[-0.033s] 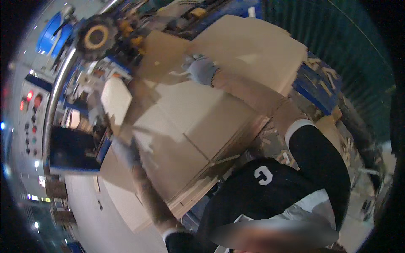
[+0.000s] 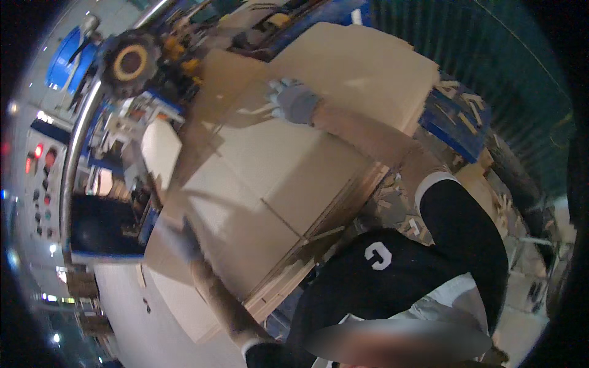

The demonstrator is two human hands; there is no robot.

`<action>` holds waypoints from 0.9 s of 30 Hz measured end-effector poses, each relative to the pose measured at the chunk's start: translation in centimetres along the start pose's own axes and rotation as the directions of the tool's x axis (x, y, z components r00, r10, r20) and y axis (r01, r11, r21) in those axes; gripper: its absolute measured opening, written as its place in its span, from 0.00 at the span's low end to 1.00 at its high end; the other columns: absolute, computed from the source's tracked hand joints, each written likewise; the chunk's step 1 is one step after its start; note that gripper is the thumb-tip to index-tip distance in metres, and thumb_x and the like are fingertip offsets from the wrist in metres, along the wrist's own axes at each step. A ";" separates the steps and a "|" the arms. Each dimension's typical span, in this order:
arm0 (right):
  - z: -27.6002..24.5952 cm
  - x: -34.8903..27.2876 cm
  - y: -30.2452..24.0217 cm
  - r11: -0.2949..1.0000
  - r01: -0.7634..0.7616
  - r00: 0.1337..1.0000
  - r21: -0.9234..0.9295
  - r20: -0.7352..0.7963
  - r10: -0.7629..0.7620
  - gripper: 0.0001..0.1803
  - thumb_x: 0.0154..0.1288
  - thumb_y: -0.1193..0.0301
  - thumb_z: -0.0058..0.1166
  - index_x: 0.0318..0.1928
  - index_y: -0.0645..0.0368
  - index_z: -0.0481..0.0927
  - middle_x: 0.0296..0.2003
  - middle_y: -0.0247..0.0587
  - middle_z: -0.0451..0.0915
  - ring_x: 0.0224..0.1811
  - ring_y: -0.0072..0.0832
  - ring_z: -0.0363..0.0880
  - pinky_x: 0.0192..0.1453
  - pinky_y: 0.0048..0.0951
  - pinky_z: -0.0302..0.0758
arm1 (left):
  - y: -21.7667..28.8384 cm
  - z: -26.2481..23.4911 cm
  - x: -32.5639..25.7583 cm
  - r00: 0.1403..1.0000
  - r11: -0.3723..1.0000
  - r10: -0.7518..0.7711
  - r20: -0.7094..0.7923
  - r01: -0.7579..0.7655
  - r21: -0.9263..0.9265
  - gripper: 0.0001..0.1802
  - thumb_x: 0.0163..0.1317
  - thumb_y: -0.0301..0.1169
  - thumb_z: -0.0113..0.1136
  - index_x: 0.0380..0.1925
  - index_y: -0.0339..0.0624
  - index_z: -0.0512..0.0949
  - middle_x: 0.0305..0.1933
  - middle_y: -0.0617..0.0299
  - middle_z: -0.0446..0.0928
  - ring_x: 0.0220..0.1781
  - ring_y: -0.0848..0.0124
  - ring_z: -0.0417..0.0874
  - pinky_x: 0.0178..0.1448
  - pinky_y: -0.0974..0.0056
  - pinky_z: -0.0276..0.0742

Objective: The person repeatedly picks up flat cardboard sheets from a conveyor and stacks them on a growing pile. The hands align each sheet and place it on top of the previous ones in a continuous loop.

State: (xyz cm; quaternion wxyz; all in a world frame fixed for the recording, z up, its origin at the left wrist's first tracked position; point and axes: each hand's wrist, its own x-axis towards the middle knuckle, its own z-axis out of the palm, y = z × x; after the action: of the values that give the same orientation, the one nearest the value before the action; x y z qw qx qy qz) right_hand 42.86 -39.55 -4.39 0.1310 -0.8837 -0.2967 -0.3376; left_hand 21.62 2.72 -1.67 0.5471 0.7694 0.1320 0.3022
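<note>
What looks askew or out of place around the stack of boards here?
Wood scraps lie scattered on the floor beside the stack of boards, and more sit on the blue pallet. The top boards sit slightly offset at the near edge. The gloved right hand and left hand rest on the top board.

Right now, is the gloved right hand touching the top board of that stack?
Touching. The head view shows the right hand in a grey glove lying flat on the far end of the top board, fingers spread on its surface with no gap visible.

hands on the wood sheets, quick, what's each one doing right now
Left hand: gloved, at the near edge of the top sheet; grip cannot be told.
Right hand: gloved, fingers spread flat on the sheet.
</note>
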 end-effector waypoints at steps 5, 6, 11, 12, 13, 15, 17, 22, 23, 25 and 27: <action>-10.3 -13.0 16.3 0.796 -0.592 0.777 -0.127 -0.353 0.522 0.28 0.56 0.47 0.56 0.47 0.56 0.80 0.38 0.47 0.82 0.34 0.45 0.81 0.42 0.42 0.78 | 0.4 -15.7 -10.6 0.559 0.358 -0.439 -0.703 0.827 0.434 0.35 0.64 0.55 0.52 0.58 0.34 0.70 0.52 0.45 0.76 0.46 0.57 0.79 0.51 0.59 0.76; -12.1 -15.3 19.5 0.616 -0.754 0.654 -0.229 -0.353 0.669 0.30 0.56 0.47 0.57 0.51 0.55 0.78 0.39 0.48 0.82 0.39 0.45 0.81 0.44 0.42 0.78 | -1.6 -16.2 -15.7 0.494 0.565 -0.286 -0.821 0.779 0.272 0.46 0.59 0.61 0.56 0.61 0.29 0.65 0.58 0.39 0.73 0.57 0.51 0.77 0.61 0.55 0.72; -16.0 -20.7 30.3 0.365 -0.889 0.342 -0.278 0.127 0.931 0.26 0.59 0.52 0.52 0.50 0.56 0.78 0.47 0.46 0.81 0.53 0.45 0.78 0.56 0.42 0.74 | -3.2 -18.9 -18.2 0.436 0.521 -0.193 -0.879 0.805 0.285 0.51 0.55 0.63 0.56 0.62 0.25 0.63 0.63 0.34 0.65 0.64 0.46 0.69 0.68 0.52 0.64; -16.1 -20.9 31.2 0.387 -0.898 0.373 -0.209 0.103 0.922 0.26 0.59 0.52 0.52 0.51 0.56 0.78 0.49 0.45 0.81 0.54 0.44 0.78 0.57 0.41 0.73 | -2.9 -18.9 -18.0 0.413 0.534 -0.177 -0.894 0.803 0.265 0.50 0.56 0.62 0.56 0.62 0.25 0.63 0.64 0.35 0.65 0.65 0.47 0.68 0.68 0.52 0.63; -16.1 -20.9 31.9 0.348 -0.916 0.331 -0.200 0.113 0.937 0.27 0.59 0.51 0.51 0.53 0.55 0.77 0.51 0.45 0.80 0.55 0.43 0.77 0.58 0.41 0.73 | -2.3 -18.8 -18.1 0.389 0.548 -0.161 -0.907 0.800 0.245 0.48 0.56 0.60 0.57 0.61 0.26 0.64 0.64 0.36 0.65 0.65 0.47 0.67 0.69 0.52 0.63; -16.1 -20.7 32.8 0.451 -0.861 0.421 -0.236 0.166 0.892 0.27 0.60 0.52 0.51 0.56 0.53 0.75 0.53 0.43 0.79 0.54 0.42 0.78 0.58 0.40 0.73 | -0.6 -18.9 -18.3 0.339 0.797 -0.162 -0.927 0.599 0.080 0.43 0.59 0.56 0.56 0.62 0.29 0.64 0.65 0.39 0.64 0.66 0.48 0.65 0.69 0.50 0.61; -16.2 -20.7 33.3 0.646 -0.680 0.607 -0.347 0.229 0.762 0.26 0.60 0.57 0.52 0.57 0.50 0.74 0.51 0.41 0.80 0.51 0.41 0.79 0.55 0.38 0.74 | 1.5 -19.5 -19.0 0.298 0.936 -0.325 -0.898 0.237 -0.260 0.39 0.61 0.52 0.54 0.62 0.33 0.64 0.67 0.41 0.61 0.67 0.49 0.64 0.69 0.47 0.61; -15.1 -20.7 32.6 0.561 -0.828 0.560 -0.021 0.035 0.828 0.25 0.61 0.59 0.54 0.57 0.56 0.73 0.51 0.46 0.78 0.50 0.41 0.79 0.54 0.37 0.75 | 8.0 -23.4 -17.4 0.475 0.849 -0.206 -0.855 -0.347 -0.398 0.26 0.66 0.36 0.50 0.60 0.34 0.64 0.71 0.39 0.47 0.69 0.48 0.56 0.72 0.43 0.55; -14.5 -20.5 31.8 0.527 -0.841 0.525 0.124 -0.049 0.850 0.25 0.62 0.59 0.54 0.57 0.57 0.73 0.51 0.48 0.78 0.50 0.41 0.79 0.54 0.37 0.75 | 9.0 -24.4 -16.9 0.529 0.862 -0.151 -0.835 -0.343 -0.374 0.25 0.66 0.33 0.49 0.60 0.33 0.63 0.71 0.36 0.46 0.69 0.46 0.55 0.73 0.43 0.53; -13.3 -19.6 29.6 0.471 -0.775 0.431 0.422 -0.193 0.881 0.25 0.62 0.60 0.55 0.57 0.59 0.73 0.51 0.50 0.77 0.50 0.41 0.80 0.54 0.36 0.75 | 9.1 -26.3 -15.3 0.589 0.863 -0.055 -0.806 -0.378 -0.335 0.25 0.63 0.29 0.50 0.60 0.31 0.63 0.70 0.31 0.47 0.70 0.42 0.54 0.74 0.44 0.52; -13.0 -17.8 26.5 0.364 -0.555 0.323 0.748 -0.209 0.923 0.25 0.63 0.61 0.55 0.56 0.61 0.72 0.51 0.52 0.77 0.49 0.41 0.80 0.54 0.36 0.76 | 8.4 -29.0 -13.8 0.680 0.789 -0.001 -0.733 -0.450 -0.418 0.25 0.61 0.28 0.52 0.58 0.31 0.65 0.67 0.30 0.52 0.67 0.41 0.58 0.71 0.45 0.58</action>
State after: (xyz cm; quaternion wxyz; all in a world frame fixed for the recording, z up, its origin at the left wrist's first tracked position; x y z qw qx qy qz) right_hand 41.77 -73.86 -7.65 0.6121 -0.6709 0.1484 -0.3913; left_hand -7.91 14.38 7.99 0.6142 0.4066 0.1316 0.6634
